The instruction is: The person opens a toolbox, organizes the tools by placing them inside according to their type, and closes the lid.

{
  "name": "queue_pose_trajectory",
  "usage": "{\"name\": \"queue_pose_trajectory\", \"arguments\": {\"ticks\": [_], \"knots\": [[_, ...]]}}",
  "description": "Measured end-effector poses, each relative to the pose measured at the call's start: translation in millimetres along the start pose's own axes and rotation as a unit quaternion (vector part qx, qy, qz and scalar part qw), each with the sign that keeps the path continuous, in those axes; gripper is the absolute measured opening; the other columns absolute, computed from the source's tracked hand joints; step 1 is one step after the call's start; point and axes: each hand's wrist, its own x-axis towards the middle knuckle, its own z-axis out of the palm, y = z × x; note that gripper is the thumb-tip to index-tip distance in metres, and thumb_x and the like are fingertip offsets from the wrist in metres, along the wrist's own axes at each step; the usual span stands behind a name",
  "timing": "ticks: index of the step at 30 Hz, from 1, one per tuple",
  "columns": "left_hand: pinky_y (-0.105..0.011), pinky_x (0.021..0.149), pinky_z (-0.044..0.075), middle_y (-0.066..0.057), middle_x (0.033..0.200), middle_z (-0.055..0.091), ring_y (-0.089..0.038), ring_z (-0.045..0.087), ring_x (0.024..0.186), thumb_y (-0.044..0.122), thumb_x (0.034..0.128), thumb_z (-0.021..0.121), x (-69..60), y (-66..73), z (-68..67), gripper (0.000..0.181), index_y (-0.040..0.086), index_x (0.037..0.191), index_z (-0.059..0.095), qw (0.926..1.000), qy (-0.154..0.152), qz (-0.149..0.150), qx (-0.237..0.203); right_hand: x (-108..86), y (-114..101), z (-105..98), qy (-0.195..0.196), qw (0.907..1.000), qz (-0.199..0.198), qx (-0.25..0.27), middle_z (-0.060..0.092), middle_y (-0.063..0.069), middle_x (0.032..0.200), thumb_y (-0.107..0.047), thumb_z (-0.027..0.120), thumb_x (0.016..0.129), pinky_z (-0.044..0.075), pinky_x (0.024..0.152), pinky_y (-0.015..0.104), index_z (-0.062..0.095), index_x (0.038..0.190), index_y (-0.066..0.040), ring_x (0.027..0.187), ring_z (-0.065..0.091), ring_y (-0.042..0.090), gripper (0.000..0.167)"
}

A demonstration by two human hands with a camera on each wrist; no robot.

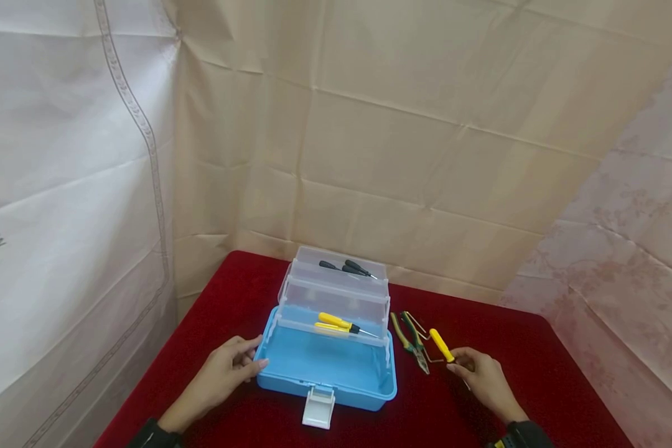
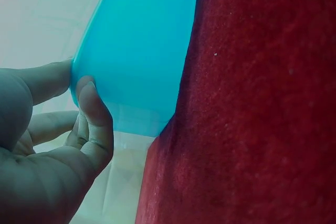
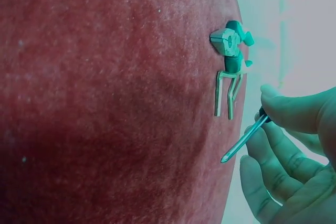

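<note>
My left hand [image 1: 218,376] pinches the left rim of an open blue toolbox [image 1: 358,398], thumb inside and fingers outside. In the left wrist view the same hand [image 2: 63,145] grips the edge of the blue wall [image 2: 136,51]. Right of the box, my right hand [image 1: 484,379] holds a yellow-handled screwdriver [image 1: 441,345] near its shaft end. Its metal shaft [image 3: 244,139] points out past the thumb in the right wrist view. Two yellow screwdrivers [image 1: 334,320] lie in the lower clear tray, and several black-handled screwdrivers [image 1: 358,267] lie higher up in the clear tiers.
Pliers [image 1: 420,358] with green and yellow handles lie on the red cloth [image 1: 515,336] between box and right hand. Bent metal hex keys [image 1: 437,360] lie beside them. The white latch [image 1: 318,407] hangs down in front. Draped sheets [image 1: 397,124] stand behind and at both sides.
</note>
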Motion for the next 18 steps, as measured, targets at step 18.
{"name": "queue_pose_trajectory", "arguments": {"ticks": [18], "knots": [[-0.025,0.065,0.055,-0.006,0.094,0.055,-0.018,0.059,0.079,0.018,0.0924,0.079,-1.5,2.9,0.6,0.058,-0.007,0.14,0.058,1.0,0.001,-0.008,-0.002,1.2,-16,-1,0.031,0.9992,-0.018,0.015,0.07,0.002,0.087,-0.01,0.08,0.09,0.049,0.052,0.029,0.072,0.116,-0.005,0.069,0.06,0.016,0.027]]}}
